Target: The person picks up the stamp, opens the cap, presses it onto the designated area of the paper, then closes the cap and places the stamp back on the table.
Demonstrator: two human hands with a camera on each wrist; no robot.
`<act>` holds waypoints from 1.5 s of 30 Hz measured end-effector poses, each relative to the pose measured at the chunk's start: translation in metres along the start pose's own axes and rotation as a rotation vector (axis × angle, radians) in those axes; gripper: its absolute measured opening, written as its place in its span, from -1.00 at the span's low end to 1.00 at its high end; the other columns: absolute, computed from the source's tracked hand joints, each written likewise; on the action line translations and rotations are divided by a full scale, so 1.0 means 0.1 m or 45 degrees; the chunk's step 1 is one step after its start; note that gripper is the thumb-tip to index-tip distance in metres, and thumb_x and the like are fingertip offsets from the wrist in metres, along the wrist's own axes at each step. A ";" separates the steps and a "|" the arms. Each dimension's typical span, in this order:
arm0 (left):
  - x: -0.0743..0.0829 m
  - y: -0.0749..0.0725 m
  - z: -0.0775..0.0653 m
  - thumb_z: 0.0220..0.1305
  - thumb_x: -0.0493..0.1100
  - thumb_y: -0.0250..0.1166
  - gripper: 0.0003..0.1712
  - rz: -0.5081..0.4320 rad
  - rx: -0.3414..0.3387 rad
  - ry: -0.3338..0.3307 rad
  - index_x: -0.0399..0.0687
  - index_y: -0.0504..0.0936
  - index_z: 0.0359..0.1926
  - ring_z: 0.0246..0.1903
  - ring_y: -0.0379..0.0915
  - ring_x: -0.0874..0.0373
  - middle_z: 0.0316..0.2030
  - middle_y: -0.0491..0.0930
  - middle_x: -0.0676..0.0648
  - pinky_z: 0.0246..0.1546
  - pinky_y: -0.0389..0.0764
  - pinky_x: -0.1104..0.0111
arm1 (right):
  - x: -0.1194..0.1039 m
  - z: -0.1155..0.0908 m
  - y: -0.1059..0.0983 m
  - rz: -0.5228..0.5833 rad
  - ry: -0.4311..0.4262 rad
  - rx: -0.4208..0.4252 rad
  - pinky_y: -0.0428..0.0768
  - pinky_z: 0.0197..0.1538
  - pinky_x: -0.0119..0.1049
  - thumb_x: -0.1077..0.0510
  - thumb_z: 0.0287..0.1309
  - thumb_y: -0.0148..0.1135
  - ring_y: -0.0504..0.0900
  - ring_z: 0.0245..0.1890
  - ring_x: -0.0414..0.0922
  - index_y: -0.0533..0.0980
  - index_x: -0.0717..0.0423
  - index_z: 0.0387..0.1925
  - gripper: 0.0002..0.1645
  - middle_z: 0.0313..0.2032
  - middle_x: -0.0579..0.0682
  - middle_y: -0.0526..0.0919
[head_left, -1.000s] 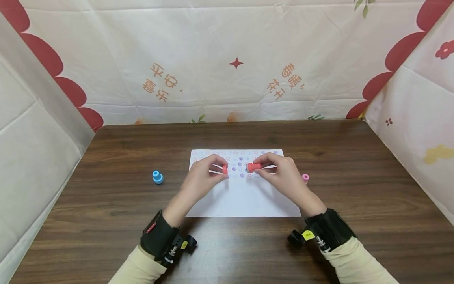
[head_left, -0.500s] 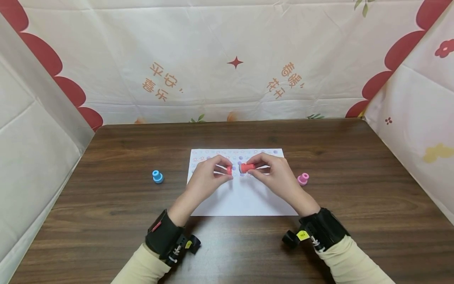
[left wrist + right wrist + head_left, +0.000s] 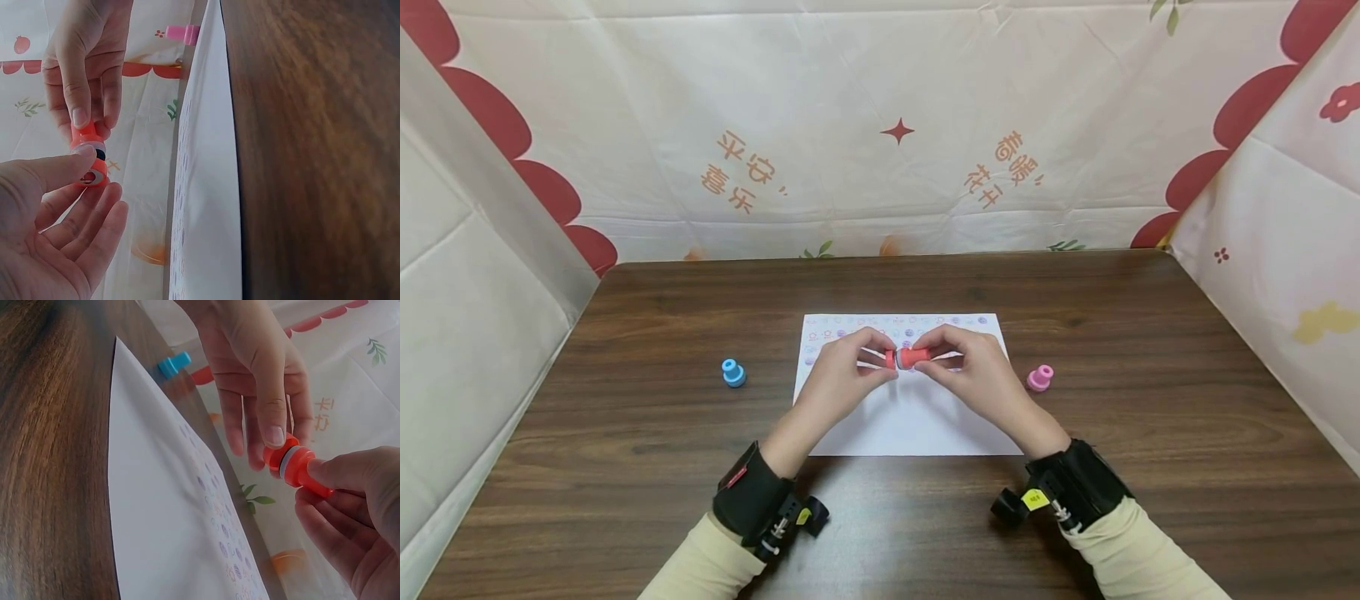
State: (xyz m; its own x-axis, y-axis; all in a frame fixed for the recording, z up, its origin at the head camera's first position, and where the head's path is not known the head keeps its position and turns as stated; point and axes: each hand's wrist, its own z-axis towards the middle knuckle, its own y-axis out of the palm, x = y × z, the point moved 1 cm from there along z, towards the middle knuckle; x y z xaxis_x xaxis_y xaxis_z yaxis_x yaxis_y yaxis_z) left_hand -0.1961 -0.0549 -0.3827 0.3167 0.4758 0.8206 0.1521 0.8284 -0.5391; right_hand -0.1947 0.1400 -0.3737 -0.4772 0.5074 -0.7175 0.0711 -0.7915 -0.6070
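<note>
My right hand [image 3: 973, 362] pinches the handle of a red toy stamp [image 3: 302, 469] between thumb and fingers. The stamp lies sideways in the air above the paper, its pale rim and dark face turned left. Opposite it, my left hand [image 3: 842, 371] pinches a small red cap [image 3: 94, 175] by its edge. Cap and stamp face meet at a slight angle, with a dark strip showing between them in the left wrist view. Below both hands lies a white sheet of paper [image 3: 917, 425], its far part covered in rows of small purple, red and blue stamp prints.
A blue stamp [image 3: 733, 374] stands on the brown wooden table [image 3: 625, 400] left of the paper. To the paper's right stands a pink stamp [image 3: 1040, 378]. A printed white cloth [image 3: 850, 83] hangs behind the table and along both sides.
Both hands have drawn together, the right one moving left and the left one slightly right. The gap between stamp and cap has closed. More of the pink stamp shows now.
</note>
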 end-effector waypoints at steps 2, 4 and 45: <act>0.00 0.01 0.00 0.03 -0.28 0.46 -0.69 0.006 -0.001 0.007 -0.12 0.60 -0.17 -0.26 0.66 0.16 -0.24 0.69 -0.06 -0.14 0.73 0.24 | -0.01 0.00 0.01 0.001 0.000 0.000 0.77 -0.25 -0.19 0.34 -0.04 0.42 0.70 -0.31 -0.17 0.62 0.17 -0.27 -0.77 -0.32 0.05 0.73; 0.00 0.01 0.00 0.04 -0.27 0.45 -0.70 0.010 -0.006 0.008 -0.12 0.60 -0.17 -0.25 0.66 0.16 -0.22 0.69 -0.07 -0.14 0.73 0.25 | -0.02 0.00 0.01 0.009 -0.001 -0.003 0.76 -0.25 -0.16 0.34 -0.04 0.42 0.70 -0.31 -0.15 0.62 0.18 -0.27 -0.77 -0.32 0.06 0.73; 0.04 0.02 -0.02 0.01 -0.29 0.46 -0.67 -0.110 0.030 0.059 -0.12 0.60 -0.17 -0.24 0.65 0.16 -0.22 0.69 -0.07 -0.20 0.74 0.26 | -0.05 -0.02 0.02 0.067 0.029 0.000 0.76 -0.22 -0.10 0.34 -0.01 0.40 0.69 -0.25 -0.12 0.61 0.17 -0.20 -0.73 -0.27 0.08 0.73</act>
State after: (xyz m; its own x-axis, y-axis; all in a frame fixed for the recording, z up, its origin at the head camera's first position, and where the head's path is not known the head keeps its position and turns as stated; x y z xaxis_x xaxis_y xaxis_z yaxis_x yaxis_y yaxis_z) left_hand -0.1922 -0.0520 -0.3808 0.3466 0.3884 0.8538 0.1590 0.8728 -0.4615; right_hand -0.1906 0.1366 -0.3719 -0.4526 0.4728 -0.7561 0.0955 -0.8173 -0.5683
